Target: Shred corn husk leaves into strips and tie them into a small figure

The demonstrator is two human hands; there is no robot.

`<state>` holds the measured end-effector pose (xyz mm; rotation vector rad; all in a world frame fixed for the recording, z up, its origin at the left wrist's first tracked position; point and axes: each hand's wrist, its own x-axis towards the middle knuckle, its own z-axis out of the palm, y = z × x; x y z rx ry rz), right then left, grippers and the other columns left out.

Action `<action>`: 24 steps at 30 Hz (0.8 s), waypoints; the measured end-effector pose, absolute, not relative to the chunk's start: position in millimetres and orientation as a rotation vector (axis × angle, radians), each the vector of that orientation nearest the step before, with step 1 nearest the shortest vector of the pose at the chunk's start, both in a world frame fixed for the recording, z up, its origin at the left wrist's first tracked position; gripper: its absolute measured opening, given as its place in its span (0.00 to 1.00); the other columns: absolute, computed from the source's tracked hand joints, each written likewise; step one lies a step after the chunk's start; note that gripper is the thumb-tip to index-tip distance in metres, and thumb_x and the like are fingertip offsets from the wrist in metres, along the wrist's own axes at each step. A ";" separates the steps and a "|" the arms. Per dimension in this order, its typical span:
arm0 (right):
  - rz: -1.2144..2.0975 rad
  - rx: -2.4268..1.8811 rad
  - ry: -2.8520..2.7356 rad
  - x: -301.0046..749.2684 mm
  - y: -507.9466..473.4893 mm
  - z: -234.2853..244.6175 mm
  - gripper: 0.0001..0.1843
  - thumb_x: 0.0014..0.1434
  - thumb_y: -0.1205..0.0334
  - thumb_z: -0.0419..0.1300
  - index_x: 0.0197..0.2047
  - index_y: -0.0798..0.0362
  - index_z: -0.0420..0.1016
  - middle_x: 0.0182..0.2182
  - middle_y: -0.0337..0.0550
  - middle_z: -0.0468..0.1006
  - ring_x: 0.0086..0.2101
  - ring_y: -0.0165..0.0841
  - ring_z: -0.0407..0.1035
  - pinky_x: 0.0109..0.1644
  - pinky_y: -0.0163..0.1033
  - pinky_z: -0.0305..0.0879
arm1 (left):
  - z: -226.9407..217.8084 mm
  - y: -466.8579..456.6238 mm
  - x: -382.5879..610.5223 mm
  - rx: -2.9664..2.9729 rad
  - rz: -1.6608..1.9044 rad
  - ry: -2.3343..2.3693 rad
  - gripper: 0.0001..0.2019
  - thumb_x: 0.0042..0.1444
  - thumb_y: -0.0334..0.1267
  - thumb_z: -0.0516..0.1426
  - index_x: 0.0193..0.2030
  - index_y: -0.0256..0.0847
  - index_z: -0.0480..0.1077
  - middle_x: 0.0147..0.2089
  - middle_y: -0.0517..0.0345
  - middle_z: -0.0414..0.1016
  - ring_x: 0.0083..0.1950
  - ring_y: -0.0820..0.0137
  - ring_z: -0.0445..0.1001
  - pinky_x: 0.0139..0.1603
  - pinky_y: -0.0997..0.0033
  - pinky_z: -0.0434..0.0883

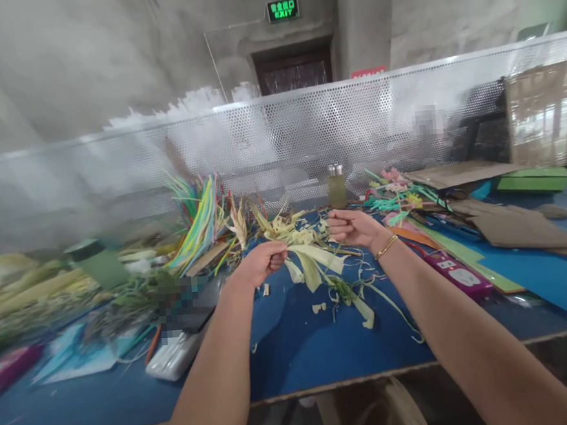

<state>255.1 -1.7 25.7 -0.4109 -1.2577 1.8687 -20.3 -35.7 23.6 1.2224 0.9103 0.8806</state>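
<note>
Both my hands are held over a blue table (293,348) above a loose pile of pale yellow-green leaf strips (310,249). My left hand (262,262) is closed in a pinch on a thin strip from that pile. My right hand (355,227), with a gold bracelet at the wrist, is curled shut on the other end of the strips. Small cut scraps (319,307) lie on the table below the hands.
A bundle of coloured strips (201,221) and blurred green and yellow leaves lie at left. A small jar (337,186) stands by the perforated metal screen (307,133). Coloured paper sheets (534,266), brown card and paper flowers (393,195) fill the right. A white case (174,356) lies near the front edge.
</note>
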 end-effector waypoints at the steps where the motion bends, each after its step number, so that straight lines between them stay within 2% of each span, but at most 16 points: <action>1: 1.856 -0.419 -1.263 259.4 -0.4 26.9 0.14 0.60 0.61 0.57 0.27 0.52 0.56 0.20 0.29 0.48 0.18 0.22 0.42 0.22 0.28 0.52 | 23.8 -35.5 -21.8 1.210 0.877 0.913 0.13 0.52 0.34 0.57 0.19 0.36 0.61 0.17 0.67 0.48 0.17 0.81 0.48 0.17 0.80 0.48; 4: 1.692 -0.569 -1.292 265.0 6.3 24.8 0.20 0.52 0.59 0.65 0.24 0.52 0.54 0.19 0.28 0.46 0.18 0.21 0.39 0.19 0.28 0.41 | 26.5 -38.1 -22.9 1.065 0.854 0.769 0.15 0.52 0.33 0.55 0.17 0.37 0.57 0.17 0.66 0.47 0.17 0.81 0.49 0.16 0.80 0.52; 7: 1.414 -0.867 -1.334 255.4 13.0 15.0 0.20 0.46 0.53 0.69 0.26 0.52 0.61 0.16 0.26 0.47 0.17 0.21 0.38 0.19 0.30 0.37 | 29.8 -43.8 -15.8 0.850 0.955 0.577 0.14 0.55 0.32 0.53 0.19 0.37 0.58 0.18 0.64 0.49 0.18 0.80 0.52 0.18 0.80 0.58; 9: 1.192 -1.097 -1.422 245.4 14.6 7.7 0.20 0.43 0.48 0.68 0.26 0.53 0.66 0.14 0.26 0.50 0.17 0.21 0.40 0.19 0.32 0.37 | 31.2 -46.8 -8.5 0.728 1.136 0.448 0.11 0.57 0.30 0.51 0.23 0.37 0.61 0.20 0.63 0.52 0.19 0.79 0.55 0.21 0.80 0.61; 12: 0.952 -1.313 -1.603 236.7 12.9 1.1 0.19 0.42 0.47 0.68 0.26 0.56 0.73 0.15 0.30 0.59 0.18 0.21 0.47 0.21 0.33 0.42 | 32.2 -47.5 -1.7 0.651 1.337 0.269 0.11 0.62 0.31 0.48 0.28 0.38 0.63 0.22 0.62 0.56 0.23 0.79 0.59 0.24 0.81 0.63; 16: 0.889 -1.380 -1.736 242.0 11.2 0.1 0.17 0.44 0.48 0.64 0.27 0.56 0.78 0.20 0.35 0.68 0.22 0.24 0.54 0.24 0.33 0.48 | 32.2 -41.9 -4.3 0.664 1.459 0.260 0.13 0.65 0.32 0.46 0.28 0.39 0.62 0.23 0.63 0.55 0.22 0.80 0.57 0.23 0.83 0.61; 19: 0.905 -1.332 -1.970 248.7 11.7 2.7 0.13 0.43 0.51 0.66 0.24 0.54 0.79 0.22 0.38 0.74 0.24 0.27 0.59 0.26 0.33 0.51 | 29.3 -36.5 -6.4 0.673 1.489 0.363 0.13 0.65 0.34 0.47 0.29 0.39 0.62 0.22 0.64 0.54 0.21 0.80 0.56 0.21 0.84 0.58; 22: 1.000 -1.288 -2.291 254.3 10.0 9.0 0.10 0.40 0.55 0.68 0.22 0.53 0.80 0.20 0.38 0.73 0.23 0.27 0.59 0.25 0.33 0.51 | 22.9 -31.2 -6.3 0.639 1.479 0.465 0.12 0.66 0.37 0.47 0.30 0.39 0.61 0.21 0.66 0.52 0.19 0.81 0.54 0.18 0.85 0.54; 24: 1.066 -1.266 -2.385 259.0 6.9 15.0 0.11 0.42 0.53 0.68 0.24 0.53 0.81 0.18 0.37 0.71 0.21 0.26 0.57 0.24 0.33 0.49 | 16.5 -26.4 -7.7 0.623 1.504 0.579 0.12 0.66 0.38 0.47 0.30 0.39 0.61 0.19 0.68 0.51 0.17 0.81 0.51 0.16 0.84 0.50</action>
